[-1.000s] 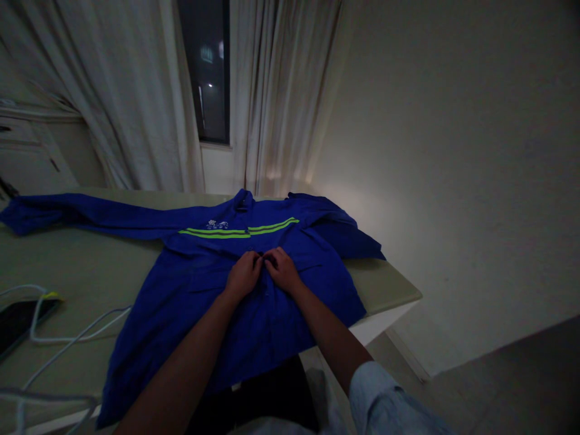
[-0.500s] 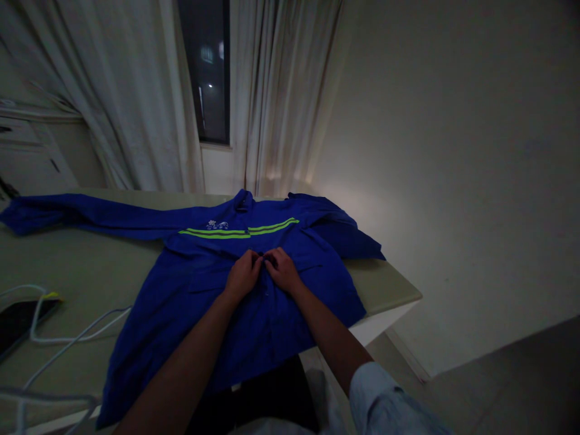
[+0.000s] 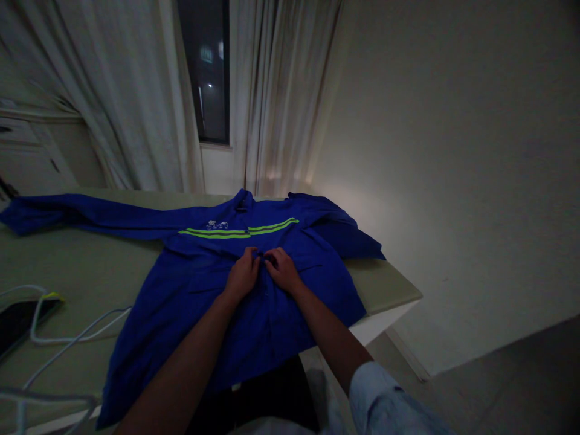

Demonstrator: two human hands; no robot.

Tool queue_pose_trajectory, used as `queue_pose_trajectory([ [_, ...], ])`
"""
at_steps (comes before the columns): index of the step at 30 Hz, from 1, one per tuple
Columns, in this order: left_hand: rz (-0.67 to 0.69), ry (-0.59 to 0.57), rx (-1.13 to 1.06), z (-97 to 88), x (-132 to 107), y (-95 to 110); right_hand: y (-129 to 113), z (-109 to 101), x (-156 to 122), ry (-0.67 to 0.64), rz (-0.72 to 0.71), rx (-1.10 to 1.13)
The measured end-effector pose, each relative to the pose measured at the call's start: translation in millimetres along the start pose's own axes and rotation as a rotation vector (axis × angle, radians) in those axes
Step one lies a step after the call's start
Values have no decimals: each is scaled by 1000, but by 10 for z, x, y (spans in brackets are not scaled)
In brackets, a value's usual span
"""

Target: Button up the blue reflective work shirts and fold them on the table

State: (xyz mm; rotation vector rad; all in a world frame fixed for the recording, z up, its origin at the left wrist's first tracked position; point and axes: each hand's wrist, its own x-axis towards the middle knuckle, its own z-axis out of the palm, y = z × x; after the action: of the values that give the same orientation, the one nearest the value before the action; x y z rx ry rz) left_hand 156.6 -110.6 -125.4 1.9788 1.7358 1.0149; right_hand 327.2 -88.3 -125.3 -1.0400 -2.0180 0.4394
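Note:
A blue work jacket (image 3: 203, 302) with two bright green stripes across the chest lies flat on a pale table (image 3: 77, 272), collar toward the window and one sleeve stretched out to the left. My left hand (image 3: 242, 275) and my right hand (image 3: 283, 270) meet at the middle of the jacket's front, just below the stripes. Both have fingers curled, pinching the fabric along the front opening. What sits between the fingertips is too dark to make out.
White cables (image 3: 67, 332) loop over the table's left part beside a dark flat device (image 3: 18, 320). The table's right corner (image 3: 414, 296) ends close to a plain wall. Pale curtains (image 3: 131, 96) and a dark window (image 3: 208, 69) stand behind.
Both hands have crept a little up the jacket's front toward the stripes. Nothing else has moved.

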Motion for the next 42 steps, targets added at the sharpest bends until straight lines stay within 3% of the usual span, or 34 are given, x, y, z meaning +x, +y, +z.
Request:
queue_pose_trajectory([
  [6, -19, 14, 13, 4, -6, -2, -5, -3, 2, -2, -5, 0],
  [15, 104, -26, 43, -2, 18, 1, -6, 0, 5, 1, -1, -5],
  [27, 76, -14, -16, 62, 19, -75, -6, -3, 15, 22, 1, 29],
  [31, 114, -53, -5, -36, -44, -62, -22, -99, 29, 33, 72, 54],
  [34, 189, -126, 23, -290, -247, -144, -53, -254, -107, -145, 44, 3],
  [36, 223, -142, 153, -520, -477, -283, -90, -359, -313, -254, -2, -56],
  [39, 91, -80, 500, -836, -917, -581, -187, -459, -736, -301, 12, -143],
  [42, -28, -100, 653, -1010, -1358, -865, -337, -488, -1136, -323, 51, -196],
])
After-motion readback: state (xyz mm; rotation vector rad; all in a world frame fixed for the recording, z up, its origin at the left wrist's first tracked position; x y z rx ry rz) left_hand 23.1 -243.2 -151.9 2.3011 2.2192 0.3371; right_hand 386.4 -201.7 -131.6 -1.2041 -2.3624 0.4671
